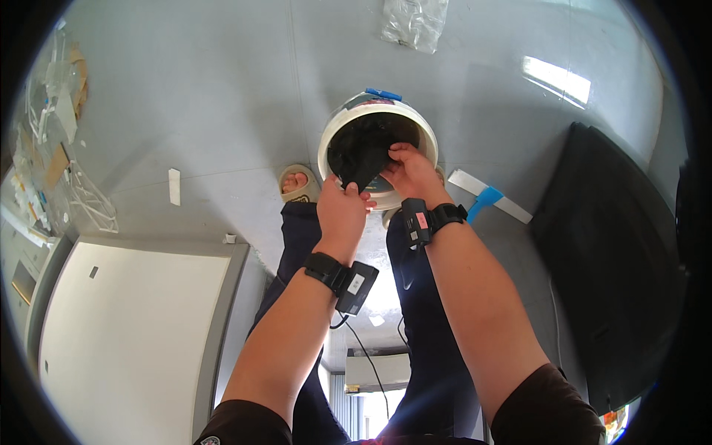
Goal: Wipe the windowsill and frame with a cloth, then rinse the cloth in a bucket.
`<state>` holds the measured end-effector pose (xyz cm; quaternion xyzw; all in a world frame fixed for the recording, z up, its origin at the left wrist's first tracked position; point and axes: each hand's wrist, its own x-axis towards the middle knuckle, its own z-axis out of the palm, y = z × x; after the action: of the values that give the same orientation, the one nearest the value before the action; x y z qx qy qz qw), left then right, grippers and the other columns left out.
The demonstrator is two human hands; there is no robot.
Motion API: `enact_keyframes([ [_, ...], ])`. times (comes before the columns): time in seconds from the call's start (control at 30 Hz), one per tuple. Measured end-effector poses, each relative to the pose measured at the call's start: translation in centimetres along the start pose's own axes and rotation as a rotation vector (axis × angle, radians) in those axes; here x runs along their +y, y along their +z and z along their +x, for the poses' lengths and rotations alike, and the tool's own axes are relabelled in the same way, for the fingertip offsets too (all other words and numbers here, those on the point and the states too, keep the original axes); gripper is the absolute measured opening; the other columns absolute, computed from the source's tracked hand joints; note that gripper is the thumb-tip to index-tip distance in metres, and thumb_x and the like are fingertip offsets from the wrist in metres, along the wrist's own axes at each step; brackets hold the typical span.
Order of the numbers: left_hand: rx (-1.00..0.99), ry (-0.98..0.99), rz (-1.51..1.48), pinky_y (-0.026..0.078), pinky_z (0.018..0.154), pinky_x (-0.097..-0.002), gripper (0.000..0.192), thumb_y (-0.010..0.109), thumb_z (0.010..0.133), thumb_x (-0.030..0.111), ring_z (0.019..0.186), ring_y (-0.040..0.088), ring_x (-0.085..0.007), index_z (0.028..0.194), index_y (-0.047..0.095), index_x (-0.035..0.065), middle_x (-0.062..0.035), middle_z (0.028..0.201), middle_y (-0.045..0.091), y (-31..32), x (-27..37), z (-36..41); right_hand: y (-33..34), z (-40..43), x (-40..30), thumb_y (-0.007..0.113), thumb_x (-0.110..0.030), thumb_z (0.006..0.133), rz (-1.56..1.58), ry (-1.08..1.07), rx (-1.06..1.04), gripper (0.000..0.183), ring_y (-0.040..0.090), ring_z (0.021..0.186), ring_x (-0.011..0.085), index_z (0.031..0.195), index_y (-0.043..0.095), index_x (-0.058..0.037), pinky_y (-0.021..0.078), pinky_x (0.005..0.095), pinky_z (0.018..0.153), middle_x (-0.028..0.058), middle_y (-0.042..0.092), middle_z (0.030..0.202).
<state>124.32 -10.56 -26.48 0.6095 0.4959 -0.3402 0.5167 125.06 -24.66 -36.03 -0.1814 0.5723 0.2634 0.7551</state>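
A white plastic bucket (428, 136) stands on the floor between my feet, its open top facing me. Black cloth (361, 150) fills much of its mouth, and part of the bucket's inside shows beside my right fingers. My left hand (344, 208) pinches the near edge of the cloth between thumb and fingers, over the near left rim. At the cloth's right edge, my right hand (413, 171) reaches inside the rim and holds it with thumb and fingertips. A blue handle grip (384, 94) lies against the bucket's far side.
A large black panel (606, 267) occupies the right side, near a white strip with blue material (488, 197). Scraps and clear plastic (61, 139) are heaped at far left. A white panel with grey frame (133, 334) is lower left; a plastic bag (414, 25) lies ahead.
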Motion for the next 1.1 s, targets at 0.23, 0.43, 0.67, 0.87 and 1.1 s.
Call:
enact_keyframes([
  [0.23,-0.043,0.225,0.316,0.056,0.061,-0.0294,0.032,0.051,0.102,0.008,0.068,0.071,-0.0187,0.131,0.05,-0.0066,-0.0138,0.084,0.07,-1.9,1.3,-2.2,-0.8,0.2,0.3,0.058,-0.009,0.098,-0.172,-0.132,0.154,0.02,0.061,0.1,0.0281,0.118,0.056,-0.01,0.0525,0.051,0.089,0.0102,0.061,0.113],
  [0.43,-0.097,0.494,0.435,0.056,0.069,-0.0397,0.034,0.057,0.098,0.013,0.075,0.074,-0.0274,0.129,0.051,-0.0008,-0.0132,0.079,0.072,-3.3,0.2,-2.5,2.7,-2.3,0.4,0.056,-0.021,0.104,-0.006,-0.082,0.268,0.038,0.061,0.117,0.0335,0.14,0.045,-0.0236,0.0509,0.0554,0.096,0.0123,0.054,0.137],
  [0.67,-0.198,0.286,0.466,0.054,0.067,-0.0429,0.04,0.058,0.093,0.013,0.07,0.07,-0.032,0.132,0.05,0.0033,-0.0132,0.074,0.068,-2.7,0.9,-2.2,1.4,-5.3,2.6,0.062,-0.02,0.1,-0.222,0.384,-0.028,0.023,0.064,0.094,0.0246,0.119,0.06,-0.0081,0.0543,0.0462,0.086,0.0102,0.065,0.11],
  [0.87,-0.138,0.415,0.574,0.051,0.064,-0.0427,0.033,0.059,0.089,0.012,0.069,0.067,-0.0311,0.122,0.057,0.0084,-0.0123,0.073,0.065,-3.3,-0.6,-1.1,0.2,3.2,3.6,0.058,-0.008,0.097,-0.213,0.357,0.11,0.021,0.066,0.091,0.031,0.117,0.056,-0.0015,0.0549,0.053,0.076,0.0151,0.064,0.11],
  [1.1,-0.199,0.377,0.362,0.05,0.062,-0.0407,0.029,0.058,0.087,0.011,0.064,0.065,-0.0308,0.116,0.06,0.0066,-0.0133,0.073,0.065,0.5,0.8,0.0,-12.2,13.6,-1.8,0.063,-0.018,0.096,-0.646,-0.347,-0.36,0.036,0.065,0.113,0.0272,0.129,0.062,-0.0037,0.0521,0.0389,0.096,0.0136,0.068,0.126],
])
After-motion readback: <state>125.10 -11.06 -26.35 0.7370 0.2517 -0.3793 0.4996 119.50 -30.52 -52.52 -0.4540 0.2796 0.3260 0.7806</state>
